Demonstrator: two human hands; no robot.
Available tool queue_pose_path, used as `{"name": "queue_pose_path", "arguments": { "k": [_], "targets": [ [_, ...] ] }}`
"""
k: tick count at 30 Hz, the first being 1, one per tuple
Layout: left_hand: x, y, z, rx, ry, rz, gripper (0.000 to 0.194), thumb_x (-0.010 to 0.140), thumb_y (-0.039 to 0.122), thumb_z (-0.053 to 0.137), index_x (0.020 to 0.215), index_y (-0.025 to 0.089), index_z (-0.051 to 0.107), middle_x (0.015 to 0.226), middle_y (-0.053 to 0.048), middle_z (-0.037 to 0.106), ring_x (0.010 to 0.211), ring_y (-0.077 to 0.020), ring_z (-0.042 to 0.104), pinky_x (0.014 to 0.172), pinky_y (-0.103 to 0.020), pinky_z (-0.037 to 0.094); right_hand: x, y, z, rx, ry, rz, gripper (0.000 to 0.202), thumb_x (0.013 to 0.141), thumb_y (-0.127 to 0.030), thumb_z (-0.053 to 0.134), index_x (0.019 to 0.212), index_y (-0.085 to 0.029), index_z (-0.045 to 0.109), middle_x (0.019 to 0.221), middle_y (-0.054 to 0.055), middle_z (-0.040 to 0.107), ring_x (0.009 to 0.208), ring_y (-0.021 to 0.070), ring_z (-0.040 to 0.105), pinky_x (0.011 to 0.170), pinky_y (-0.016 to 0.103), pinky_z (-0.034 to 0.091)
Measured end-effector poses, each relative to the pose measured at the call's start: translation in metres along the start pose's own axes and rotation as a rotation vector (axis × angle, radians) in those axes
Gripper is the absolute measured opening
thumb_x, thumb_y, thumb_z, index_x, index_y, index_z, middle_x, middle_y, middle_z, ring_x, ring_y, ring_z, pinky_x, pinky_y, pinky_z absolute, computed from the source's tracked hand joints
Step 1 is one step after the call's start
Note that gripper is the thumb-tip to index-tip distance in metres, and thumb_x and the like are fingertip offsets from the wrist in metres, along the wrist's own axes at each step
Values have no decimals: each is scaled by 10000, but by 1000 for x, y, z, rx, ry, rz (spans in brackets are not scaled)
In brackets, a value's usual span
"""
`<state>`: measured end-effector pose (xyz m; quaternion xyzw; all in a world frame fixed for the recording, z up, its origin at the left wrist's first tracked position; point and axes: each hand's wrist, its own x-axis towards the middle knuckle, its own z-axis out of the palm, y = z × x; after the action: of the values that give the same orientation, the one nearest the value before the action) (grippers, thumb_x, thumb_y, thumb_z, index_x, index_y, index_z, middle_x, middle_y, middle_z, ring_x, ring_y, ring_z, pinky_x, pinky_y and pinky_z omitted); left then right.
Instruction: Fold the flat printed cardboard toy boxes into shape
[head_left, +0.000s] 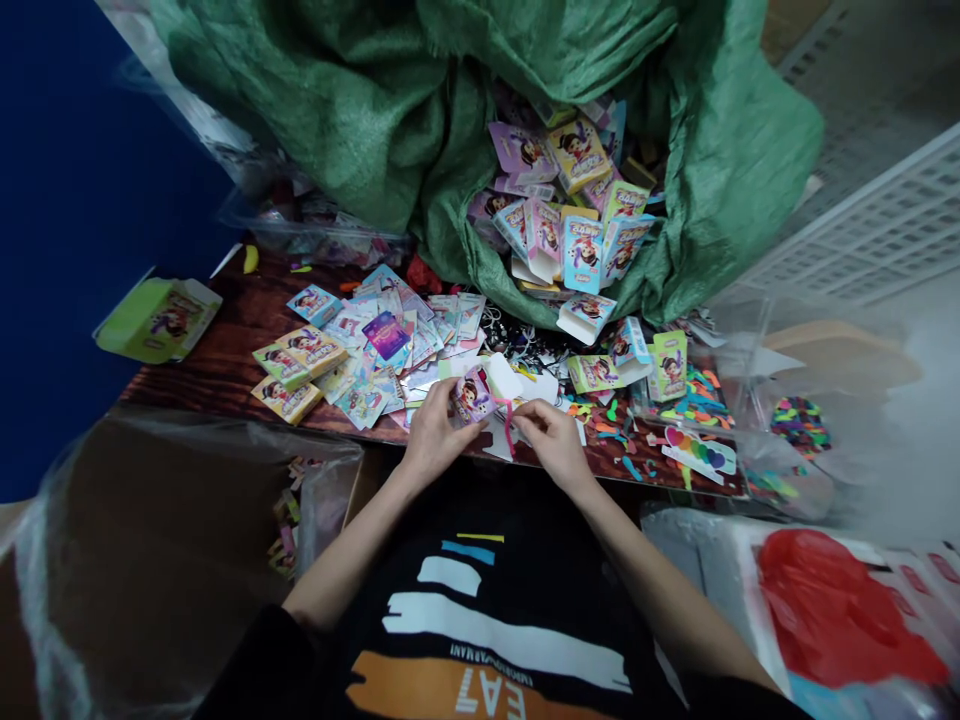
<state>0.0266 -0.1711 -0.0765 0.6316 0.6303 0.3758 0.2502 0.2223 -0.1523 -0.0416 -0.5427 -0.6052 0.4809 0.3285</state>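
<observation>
My left hand (435, 432) is closed around a small purple printed box (474, 394), with its white end flap standing open toward the right. Close by on the right, my right hand (551, 440) pinches a thin pink strip (509, 430) at the mouth of the box. I cannot tell whether part of the strip is inside it. Left of the box lies a spread of printed cards (375, 390), with a purple card (386, 336) on top. Small closed boxes (311, 350) stand beside the cards.
A green woven sack (360, 120) full of small printed boxes (581, 250) gapes at the back. Colourful small pieces (697, 400) lie at the table's right. A larger green box (161, 318) sits far left. Below left is a plastic-lined carton (172, 540); a red bag (840, 610) lies lower right.
</observation>
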Motion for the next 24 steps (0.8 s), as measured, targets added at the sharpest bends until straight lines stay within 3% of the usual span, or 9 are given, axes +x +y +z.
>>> {"name": "queue_pose_path", "arguments": {
  "k": [5, 9, 12, 14, 20, 22, 24],
  "targets": [
    [-1, -3, -3, 47, 8, 5, 615, 711, 272, 797, 1252, 213, 511, 1177, -84, 639, 1086, -270, 639, 914, -388, 541, 5, -7, -9, 38, 26, 31, 186, 789, -379, 615, 757, -196, 629, 649, -5, 601, 562, 136, 494, 543, 264, 402],
    [-1, -2, -3, 44, 14, 8, 610, 715, 277, 791, 1251, 213, 506, 1167, -81, 643, 1073, -263, 641, 894, -374, 536, 3, 3, -4, -21, -112, 73, 227, 747, -347, 636, 907, -189, 663, 634, -41, 588, 498, 112, 458, 502, 240, 371],
    [0, 1, -4, 43, -1, 5, 602, 720, 274, 782, 1247, 200, 501, 1167, -82, 645, 1073, -259, 642, 899, -372, 533, 2, 14, 2, -106, -152, 52, 144, 742, -324, 637, 780, -187, 661, 624, -28, 588, 517, 121, 483, 525, 249, 382],
    [1, 1, -5, 52, -3, 12, 604, 721, 267, 780, 1248, 194, 495, 1176, -88, 643, 1087, -261, 640, 912, -376, 530, 3, 15, 1, -128, -88, 12, 170, 777, -332, 615, 704, -184, 653, 640, -1, 595, 569, 144, 528, 564, 269, 409],
    [0, 3, -4, 111, -39, 52, 606, 736, 246, 762, 1269, 188, 478, 1230, -111, 626, 1144, -282, 619, 950, -405, 524, 3, -29, -24, -96, 235, -246, 190, 860, -314, 602, 854, -214, 762, 856, 52, 689, 724, 173, 617, 660, 307, 487],
    [0, 6, -1, 121, -62, 57, 608, 737, 242, 763, 1269, 180, 475, 1229, -115, 623, 1141, -288, 617, 934, -408, 530, 3, -44, -26, 22, 225, -229, 202, 873, -346, 614, 891, -216, 768, 837, 41, 680, 593, 128, 564, 547, 273, 454],
    [-1, 9, 1, 116, -73, 73, 610, 740, 241, 765, 1270, 176, 469, 1220, -116, 621, 1127, -283, 620, 920, -400, 534, 5, -51, -23, 174, 123, -120, 252, 867, -406, 617, 881, -197, 757, 687, 8, 630, 441, 86, 446, 415, 239, 346]
  ]
}}
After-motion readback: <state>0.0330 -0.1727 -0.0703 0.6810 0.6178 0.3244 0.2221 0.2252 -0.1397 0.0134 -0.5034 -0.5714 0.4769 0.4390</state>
